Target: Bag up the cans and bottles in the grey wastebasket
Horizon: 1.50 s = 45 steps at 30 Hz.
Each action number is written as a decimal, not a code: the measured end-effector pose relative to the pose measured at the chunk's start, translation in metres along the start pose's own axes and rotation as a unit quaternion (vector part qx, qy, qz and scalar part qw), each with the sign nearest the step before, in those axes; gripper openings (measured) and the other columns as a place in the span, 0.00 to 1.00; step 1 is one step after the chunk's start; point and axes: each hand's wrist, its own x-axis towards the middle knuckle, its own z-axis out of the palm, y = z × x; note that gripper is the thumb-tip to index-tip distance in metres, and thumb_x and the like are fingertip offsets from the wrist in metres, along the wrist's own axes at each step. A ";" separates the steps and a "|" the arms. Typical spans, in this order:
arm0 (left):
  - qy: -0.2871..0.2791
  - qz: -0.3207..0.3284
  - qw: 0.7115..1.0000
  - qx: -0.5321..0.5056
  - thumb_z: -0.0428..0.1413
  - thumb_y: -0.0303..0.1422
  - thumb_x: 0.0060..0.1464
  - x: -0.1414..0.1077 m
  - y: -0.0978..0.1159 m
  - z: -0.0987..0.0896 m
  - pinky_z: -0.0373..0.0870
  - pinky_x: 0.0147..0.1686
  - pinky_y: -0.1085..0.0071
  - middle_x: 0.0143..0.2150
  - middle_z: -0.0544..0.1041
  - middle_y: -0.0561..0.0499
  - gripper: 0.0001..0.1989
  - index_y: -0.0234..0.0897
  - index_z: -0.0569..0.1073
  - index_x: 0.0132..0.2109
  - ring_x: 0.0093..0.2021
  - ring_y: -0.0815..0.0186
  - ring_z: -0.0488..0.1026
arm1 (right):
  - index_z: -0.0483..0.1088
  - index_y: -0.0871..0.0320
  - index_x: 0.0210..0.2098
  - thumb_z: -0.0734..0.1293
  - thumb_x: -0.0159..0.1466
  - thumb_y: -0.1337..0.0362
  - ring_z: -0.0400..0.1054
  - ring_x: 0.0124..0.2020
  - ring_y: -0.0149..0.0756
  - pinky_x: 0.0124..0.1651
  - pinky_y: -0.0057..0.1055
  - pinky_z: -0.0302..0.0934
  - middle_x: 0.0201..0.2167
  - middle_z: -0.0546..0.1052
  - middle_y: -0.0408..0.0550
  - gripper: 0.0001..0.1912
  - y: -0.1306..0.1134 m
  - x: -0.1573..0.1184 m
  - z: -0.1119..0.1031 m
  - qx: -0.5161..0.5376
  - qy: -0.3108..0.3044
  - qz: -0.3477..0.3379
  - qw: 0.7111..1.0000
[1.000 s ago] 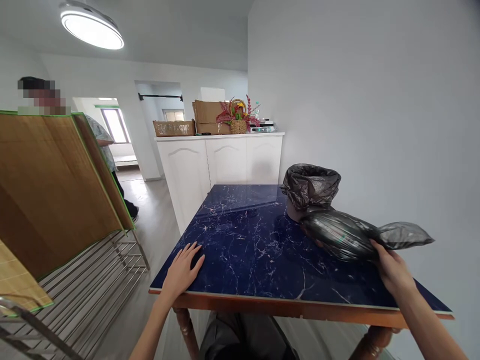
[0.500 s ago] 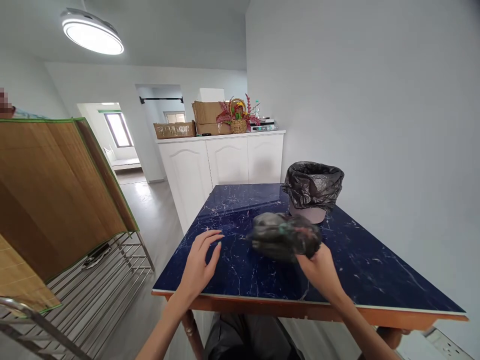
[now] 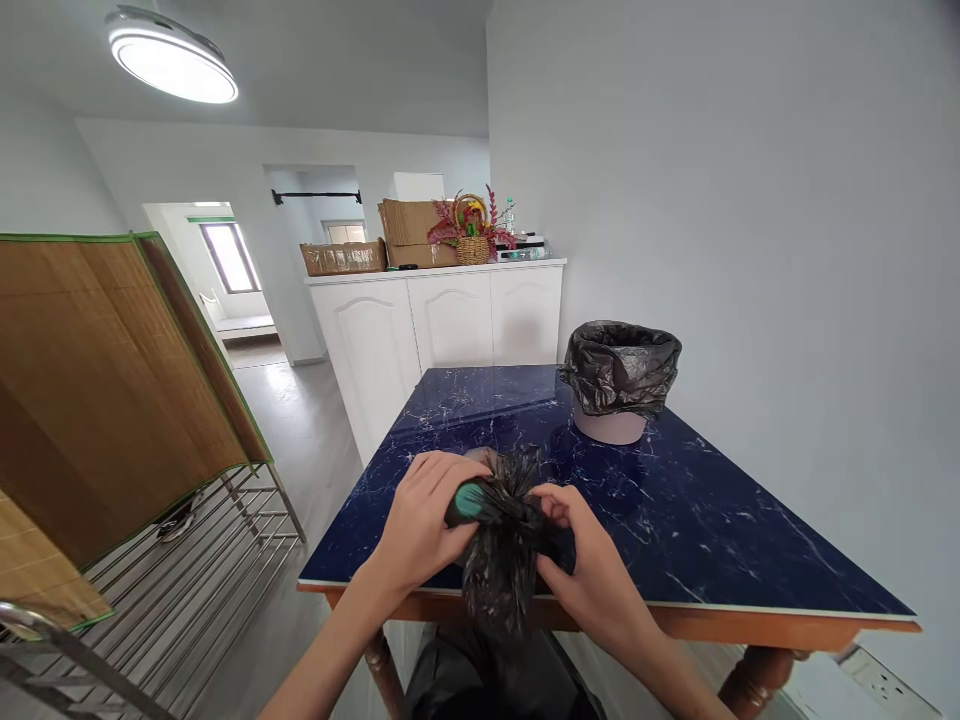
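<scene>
A black plastic bag is between my hands at the table's front edge, its top gathered into a bunch and its loose end hanging over the edge. Something green shows on its left side. My left hand is wrapped around that side, thumb below and fingers over the top. On the right, my right hand pinches the bag close to the gathered part. What lies inside the bag is hidden. Behind it stands a pale bin lined with another black bag, folded out over the rim.
The dark blue marbled table meets the wall on its right. A white cabinet beyond it bears cardboard boxes and a flower basket. At left, a metal rack carries a brown mat. A power strip lies low at right.
The black bag has come left and nearer to me, from beside the bin to the table's front edge. My left hand has moved right and closed on it; my right hand still holds it.
</scene>
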 end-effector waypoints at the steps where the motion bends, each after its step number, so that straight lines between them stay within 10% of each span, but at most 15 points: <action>1: 0.019 -0.004 1.000 0.014 0.54 0.21 0.59 -0.001 -0.001 -0.001 0.71 0.53 0.57 0.49 0.83 0.47 0.18 0.41 0.74 0.54 0.50 0.56 0.78 | 0.64 0.51 0.60 0.63 0.67 0.72 0.72 0.45 0.41 0.47 0.34 0.71 0.45 0.73 0.49 0.23 0.002 -0.003 0.001 -0.005 0.003 0.012 1.000; 10: 0.091 -0.120 0.984 0.094 0.50 0.21 0.65 0.002 -0.016 -0.003 0.70 0.57 0.55 0.55 0.80 0.44 0.18 0.42 0.76 0.55 0.58 0.55 0.76 | 0.67 0.50 0.47 0.63 0.77 0.60 0.73 0.40 0.39 0.41 0.31 0.67 0.39 0.75 0.47 0.03 0.003 -0.013 0.006 -0.014 0.071 -0.012 0.997; 15: 0.035 -0.017 0.995 0.087 0.51 0.19 0.62 0.009 -0.005 0.004 0.63 0.63 0.49 0.43 0.84 0.51 0.17 0.44 0.80 0.42 0.54 0.54 0.76 | 0.65 0.51 0.42 0.63 0.77 0.62 0.69 0.37 0.37 0.41 0.32 0.63 0.36 0.72 0.45 0.05 -0.010 0.002 0.007 -0.012 0.079 -0.040 0.996; 19: 0.125 -0.169 0.977 -0.032 0.52 0.21 0.54 0.017 -0.007 -0.002 0.69 0.53 0.57 0.34 0.82 0.52 0.13 0.42 0.78 0.30 0.45 0.57 0.77 | 0.64 0.52 0.39 0.63 0.77 0.65 0.67 0.38 0.35 0.40 0.31 0.62 0.37 0.70 0.45 0.07 -0.008 0.001 0.007 0.023 0.096 -0.049 0.994; 23: 0.201 -0.346 0.896 -0.191 0.51 0.29 0.45 0.018 -0.032 -0.008 0.69 0.36 0.67 0.32 0.80 0.51 0.11 0.40 0.78 0.30 0.36 0.61 0.75 | 0.63 0.52 0.38 0.65 0.76 0.65 0.67 0.38 0.35 0.40 0.30 0.61 0.37 0.70 0.44 0.09 0.010 -0.011 0.007 0.031 0.126 -0.017 0.991; 28: 0.248 -0.402 0.848 -0.241 0.49 0.34 0.42 0.024 -0.069 0.001 0.65 0.28 0.70 0.29 0.77 0.50 0.12 0.38 0.75 0.31 0.29 0.63 0.72 | 0.62 0.52 0.35 0.65 0.77 0.62 0.68 0.38 0.36 0.41 0.32 0.62 0.37 0.70 0.44 0.12 0.030 -0.017 0.010 0.011 0.121 0.008 0.993; 33: 0.211 -0.338 0.902 -0.169 0.54 0.29 0.46 0.027 -0.070 0.005 0.72 0.46 0.60 0.38 0.81 0.48 0.12 0.39 0.80 0.37 0.43 0.55 0.76 | 0.66 0.53 0.45 0.65 0.76 0.59 0.70 0.41 0.38 0.44 0.35 0.66 0.41 0.71 0.47 0.05 0.030 -0.003 0.020 -0.039 0.110 0.008 0.993; 36: 0.092 -0.141 0.986 -0.002 0.59 0.24 0.52 0.022 -0.059 -0.001 0.65 0.62 0.50 0.53 0.82 0.45 0.18 0.42 0.81 0.49 0.58 0.49 0.72 | 0.64 0.54 0.61 0.68 0.74 0.58 0.71 0.47 0.41 0.50 0.38 0.68 0.47 0.73 0.50 0.18 0.022 0.007 0.025 -0.066 0.092 -0.021 0.993; 40: -0.093 0.104 0.980 0.144 0.60 0.26 0.64 0.016 -0.052 -0.008 0.62 0.65 0.46 0.57 0.81 0.46 0.16 0.44 0.79 0.56 0.62 0.48 0.71 | 0.68 0.51 0.56 0.65 0.76 0.61 0.73 0.46 0.43 0.50 0.41 0.67 0.47 0.76 0.49 0.09 0.017 0.014 0.027 -0.156 0.068 -0.056 0.984; 45: -0.043 0.071 0.990 0.110 0.56 0.24 0.68 0.021 -0.048 -0.003 0.65 0.62 0.48 0.47 0.86 0.50 0.14 0.45 0.83 0.51 0.55 0.52 0.75 | 0.67 0.52 0.56 0.66 0.75 0.55 0.75 0.41 0.45 0.42 0.39 0.68 0.43 0.78 0.50 0.13 0.030 0.008 0.028 -0.188 0.035 -0.037 0.981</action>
